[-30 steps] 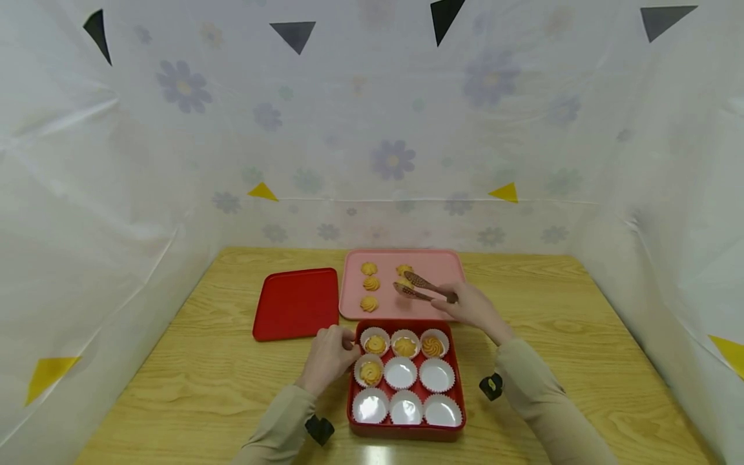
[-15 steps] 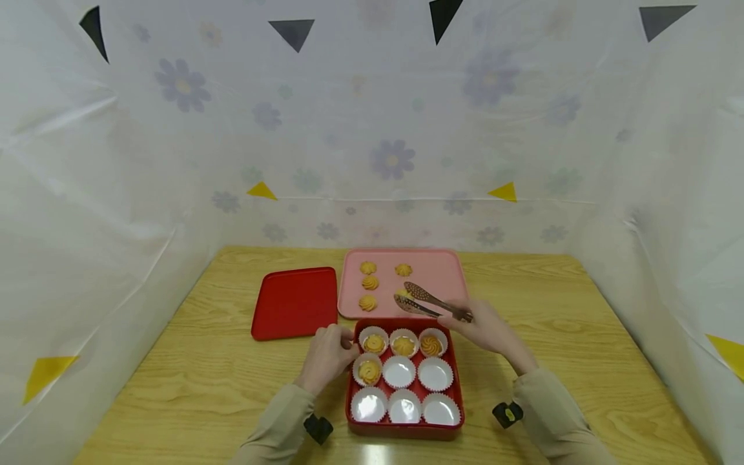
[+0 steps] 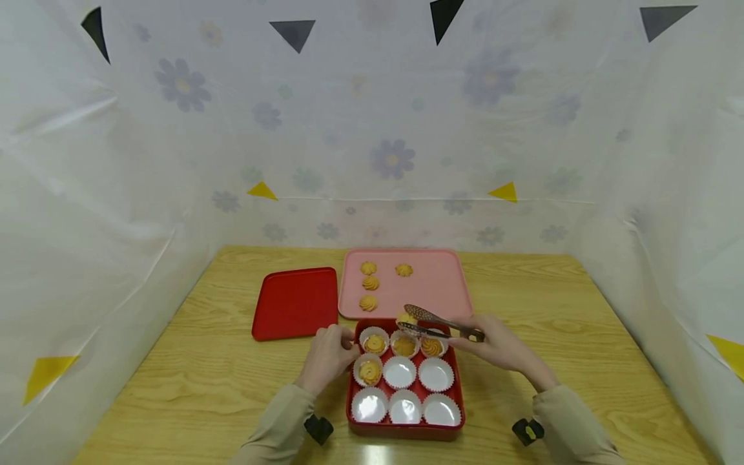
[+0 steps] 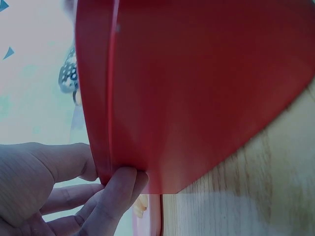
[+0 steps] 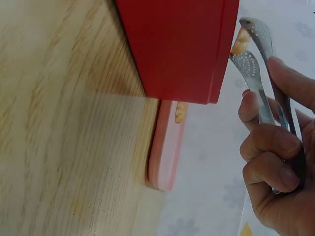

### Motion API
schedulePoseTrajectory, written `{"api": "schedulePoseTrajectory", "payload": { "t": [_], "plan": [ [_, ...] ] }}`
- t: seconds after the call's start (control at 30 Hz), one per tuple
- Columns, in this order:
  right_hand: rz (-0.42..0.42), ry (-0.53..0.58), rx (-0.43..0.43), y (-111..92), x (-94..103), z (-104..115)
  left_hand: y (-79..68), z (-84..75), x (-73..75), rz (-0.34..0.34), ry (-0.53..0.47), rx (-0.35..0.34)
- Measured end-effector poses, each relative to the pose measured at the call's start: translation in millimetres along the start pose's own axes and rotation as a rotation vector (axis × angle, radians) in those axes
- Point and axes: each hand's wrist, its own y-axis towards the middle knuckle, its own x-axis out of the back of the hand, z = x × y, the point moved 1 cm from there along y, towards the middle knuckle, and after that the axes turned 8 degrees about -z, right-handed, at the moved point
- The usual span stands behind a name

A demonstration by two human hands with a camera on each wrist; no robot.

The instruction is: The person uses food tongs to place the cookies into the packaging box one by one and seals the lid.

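My right hand (image 3: 494, 345) grips metal tongs (image 3: 444, 321) with perforated tips, and a piped cookie (image 5: 241, 42) is pinched between those tips. In the head view the tongs hover over the back edge of a red box (image 3: 405, 431). Rows of white paper cups (image 3: 400, 372) line the box; cookies sit in the three back cups and in the left middle one (image 3: 369, 372). At the box's left wall, my left hand (image 3: 328, 357) pinches the rim between thumb and fingers, as the left wrist view (image 4: 98, 196) confirms from close by.
Behind the box lies a pink tray (image 3: 433, 284) carrying several cookies (image 3: 370, 283). A red lid (image 3: 296, 303) lies flat to the left of that tray. All of it stands on a wooden table (image 3: 192, 387) with pale sheeting around the back and sides.
The tongs have lifted a cookie off the pink tray and come nearer, to above the box's back edge. My right hand moved right and toward me; the left stayed put.
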Motion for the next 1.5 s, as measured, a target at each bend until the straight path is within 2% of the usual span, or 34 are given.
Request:
{"api": "schedulePoseTrajectory", "payload": {
  "t": [0.37, 0.8, 1.2, 1.5],
  "plan": [
    [0.078, 0.017, 0.02, -8.4, 0.9, 0.0, -0.4, 0.0, -0.4, -0.015, 0.021, -0.022],
    [0.162, -0.032, 0.016, -13.8, 3.4, 2.4, -1.2, -1.0, 0.0, -0.02, 0.028, 0.003],
    [0.205, -0.194, 0.093, -13.0, 4.0, 16.7, -1.4, -0.7, -0.2, -0.02, 0.028, -0.009],
    [0.239, -0.27, 0.063, -9.3, -0.6, 30.4, -1.7, -1.1, -0.1, -0.026, 0.036, -0.008]
  ]
}}
